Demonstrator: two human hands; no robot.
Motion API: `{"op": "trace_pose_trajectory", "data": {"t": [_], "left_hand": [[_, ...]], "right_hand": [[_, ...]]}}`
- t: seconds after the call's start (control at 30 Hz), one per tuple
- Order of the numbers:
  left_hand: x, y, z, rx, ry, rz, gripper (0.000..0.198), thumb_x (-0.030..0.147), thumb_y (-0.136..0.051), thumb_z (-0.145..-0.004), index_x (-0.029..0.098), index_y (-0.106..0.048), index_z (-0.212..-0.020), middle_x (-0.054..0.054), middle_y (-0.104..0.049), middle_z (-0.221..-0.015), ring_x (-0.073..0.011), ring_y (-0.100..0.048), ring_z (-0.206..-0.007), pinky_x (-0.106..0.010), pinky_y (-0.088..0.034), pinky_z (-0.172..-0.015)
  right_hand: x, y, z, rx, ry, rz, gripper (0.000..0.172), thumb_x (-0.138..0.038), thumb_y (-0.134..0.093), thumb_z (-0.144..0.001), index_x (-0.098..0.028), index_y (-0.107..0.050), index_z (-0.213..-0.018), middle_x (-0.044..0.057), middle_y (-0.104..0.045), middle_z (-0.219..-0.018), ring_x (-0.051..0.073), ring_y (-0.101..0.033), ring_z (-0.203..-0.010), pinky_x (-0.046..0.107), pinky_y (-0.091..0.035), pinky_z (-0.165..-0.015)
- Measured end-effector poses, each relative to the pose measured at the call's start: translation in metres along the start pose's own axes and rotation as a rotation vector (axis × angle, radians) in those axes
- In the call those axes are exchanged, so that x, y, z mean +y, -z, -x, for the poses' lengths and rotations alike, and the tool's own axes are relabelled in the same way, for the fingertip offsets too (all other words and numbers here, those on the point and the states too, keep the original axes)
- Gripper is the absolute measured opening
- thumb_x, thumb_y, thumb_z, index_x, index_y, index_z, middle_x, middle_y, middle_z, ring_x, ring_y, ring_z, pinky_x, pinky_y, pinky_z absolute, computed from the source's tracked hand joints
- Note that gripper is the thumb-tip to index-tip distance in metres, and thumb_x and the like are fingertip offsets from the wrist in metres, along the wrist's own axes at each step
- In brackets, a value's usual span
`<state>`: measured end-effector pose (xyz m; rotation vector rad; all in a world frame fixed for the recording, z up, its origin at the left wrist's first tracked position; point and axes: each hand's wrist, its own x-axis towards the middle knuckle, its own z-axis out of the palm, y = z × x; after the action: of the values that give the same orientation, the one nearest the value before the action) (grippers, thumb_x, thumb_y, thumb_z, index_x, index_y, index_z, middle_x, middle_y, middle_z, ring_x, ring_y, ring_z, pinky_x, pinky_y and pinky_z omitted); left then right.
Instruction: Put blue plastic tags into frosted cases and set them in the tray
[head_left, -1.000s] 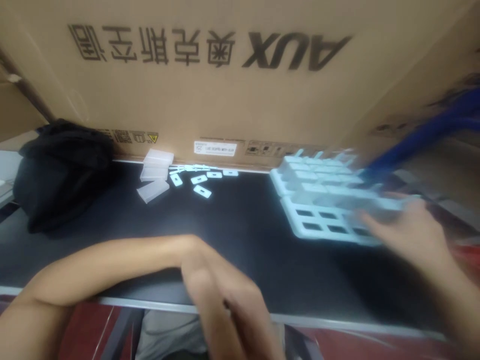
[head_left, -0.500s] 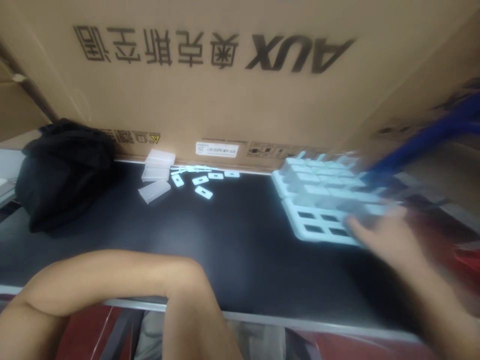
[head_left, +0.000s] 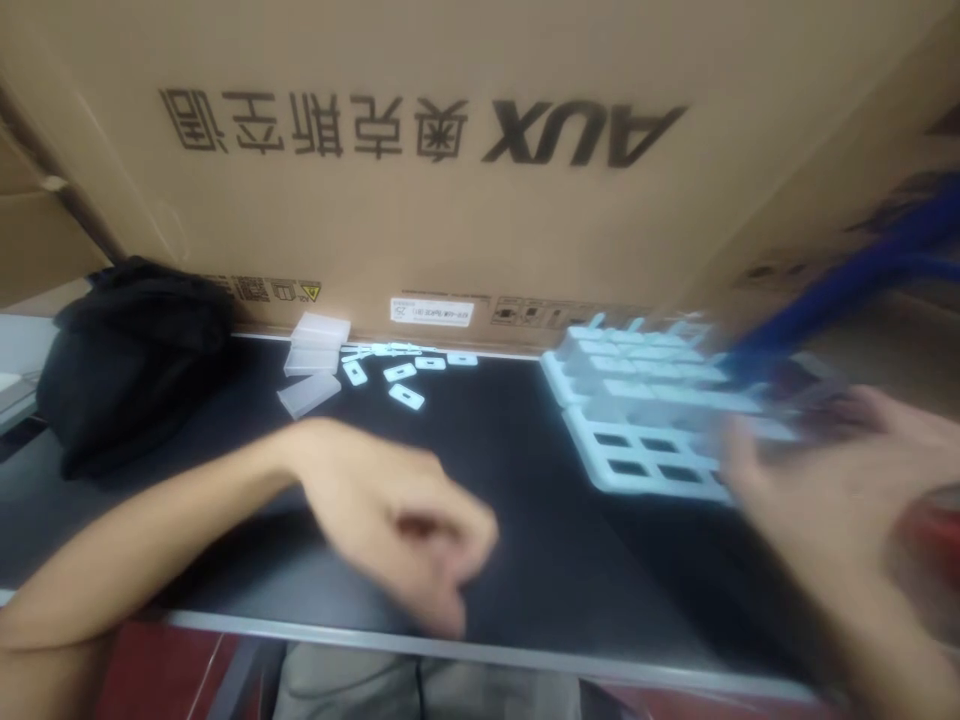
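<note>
Left hand (head_left: 401,520) has lifted from the near edge onto the bench (head_left: 510,470), fingers curled, holding nothing visible. Right hand (head_left: 825,490) blurred at white tray (head_left: 637,400), far right; grip unclear. Risk: a fast swipe knocks the tray.

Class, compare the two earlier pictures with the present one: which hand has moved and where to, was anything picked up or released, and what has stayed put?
The left hand has come up from below the table edge onto the black table, curled, holding nothing visible. The right hand stays at the near right corner of the white tray; blur hides any grip. The small white pieces, clear boxes and black bag have not moved.
</note>
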<state>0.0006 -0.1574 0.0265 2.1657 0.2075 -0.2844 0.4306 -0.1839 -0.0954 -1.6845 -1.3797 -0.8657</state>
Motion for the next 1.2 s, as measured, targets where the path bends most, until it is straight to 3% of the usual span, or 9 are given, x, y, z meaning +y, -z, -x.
{"op": "trace_pose_trajectory", "data": {"t": [0.03, 0.1, 0.17, 0.3, 0.43, 0.57, 0.73, 1.0, 1.2], "left_hand": [[-0.011, 0.012, 0.005, 0.185, 0.116, -0.152, 0.016, 0.038, -0.067, -0.091, 0.022, -0.065, -0.092, 0.0, -0.073, -0.078, -0.0148, -0.065, -0.067, -0.025, -0.052, -0.063], [-0.039, 0.035, 0.02, 0.527, 0.448, -0.615, 0.012, 0.031, -0.058, -0.093, 0.021, -0.066, -0.093, -0.006, -0.072, -0.091, -0.02, -0.067, -0.082, -0.03, -0.053, -0.073], [-0.071, 0.054, 0.042, 0.706, 0.727, -0.904, 0.021, 0.03, -0.052, -0.096, 0.02, -0.068, -0.104, -0.012, -0.07, -0.11, -0.0281, -0.066, -0.104, -0.038, -0.055, -0.084], [-0.123, 0.082, 0.084, 0.827, 1.006, -1.082, 0.046, 0.043, -0.057, -0.096, 0.017, -0.061, -0.134, -0.018, -0.062, -0.134, -0.0363, -0.054, -0.129, -0.044, -0.053, -0.097], [-0.147, 0.091, 0.104, 0.767, 1.138, -1.017, 0.06, 0.046, -0.064, -0.093, 0.021, -0.055, -0.147, -0.015, -0.06, -0.146, -0.0365, -0.053, -0.134, -0.045, -0.05, -0.105], [-0.158, 0.09, 0.107, 0.719, 1.124, -1.0, 0.055, 0.043, -0.062, -0.096, 0.022, -0.058, -0.146, -0.013, -0.063, -0.145, -0.0349, -0.057, -0.132, -0.044, -0.051, -0.105], [-0.164, 0.089, 0.108, 0.784, 1.055, -1.01, 0.039, 0.038, -0.057, -0.099, 0.023, -0.067, -0.133, -0.009, -0.069, -0.139, -0.0303, -0.067, -0.121, -0.039, -0.055, -0.096], [-0.173, 0.089, 0.105, 0.775, 0.785, -1.252, 0.037, 0.033, -0.045, -0.105, 0.014, -0.072, -0.122, -0.017, -0.074, -0.12, -0.0321, -0.068, -0.116, -0.044, -0.057, -0.097], [-0.162, 0.092, 0.091, 0.939, 0.474, -1.333, 0.036, 0.026, -0.048, -0.102, 0.013, -0.07, -0.127, -0.019, -0.075, -0.117, -0.0319, -0.069, -0.109, -0.048, -0.058, -0.095]], "right_hand": [[-0.019, 0.001, -0.002, -0.001, 0.099, -0.025, 0.069, -0.063, -0.055, -0.087, -0.009, -0.057, -0.13, 0.027, -0.062, -0.109, 0.052, -0.056, -0.117, 0.075, -0.033, -0.102], [-0.065, 0.0, -0.005, -0.146, 0.317, -0.165, 0.049, -0.049, -0.056, -0.092, -0.013, -0.06, -0.124, 0.021, -0.067, -0.105, 0.042, -0.062, -0.106, 0.061, -0.045, -0.096], [-0.116, -0.009, -0.008, -0.352, 0.479, -0.291, 0.035, -0.037, -0.053, -0.097, -0.016, -0.061, -0.123, 0.018, -0.069, -0.108, 0.035, -0.062, -0.104, 0.051, -0.048, -0.093], [-0.203, -0.05, -0.019, -0.752, 0.637, -0.253, 0.035, -0.028, -0.045, -0.102, -0.013, -0.062, -0.129, 0.018, -0.068, -0.125, 0.031, -0.058, -0.117, 0.043, -0.046, -0.097], [-0.245, -0.099, -0.036, -0.816, 0.667, -0.203, 0.035, -0.021, -0.046, -0.1, -0.01, -0.066, -0.126, 0.019, -0.068, -0.129, 0.031, -0.056, -0.119, 0.041, -0.045, -0.096], [-0.252, -0.127, -0.044, -0.861, 0.692, -0.155, 0.029, -0.016, -0.05, -0.096, -0.01, -0.071, -0.116, 0.02, -0.071, -0.121, 0.031, -0.056, -0.115, 0.04, -0.044, -0.091], [-0.246, -0.134, -0.044, -0.855, 0.72, -0.139, 0.029, -0.02, -0.049, -0.1, -0.009, -0.074, -0.109, 0.021, -0.072, -0.117, 0.032, -0.055, -0.115, 0.041, -0.042, -0.091], [-0.228, -0.12, -0.045, -0.744, 0.667, -0.211, 0.033, -0.022, -0.042, -0.104, -0.01, -0.072, -0.109, 0.02, -0.072, -0.111, 0.03, -0.058, -0.108, 0.041, -0.043, -0.09], [-0.187, -0.091, -0.034, -0.714, 0.628, -0.314, 0.024, -0.02, -0.047, -0.101, -0.016, -0.07, -0.103, 0.014, -0.071, -0.103, 0.026, -0.063, -0.098, 0.037, -0.049, -0.084]]}}
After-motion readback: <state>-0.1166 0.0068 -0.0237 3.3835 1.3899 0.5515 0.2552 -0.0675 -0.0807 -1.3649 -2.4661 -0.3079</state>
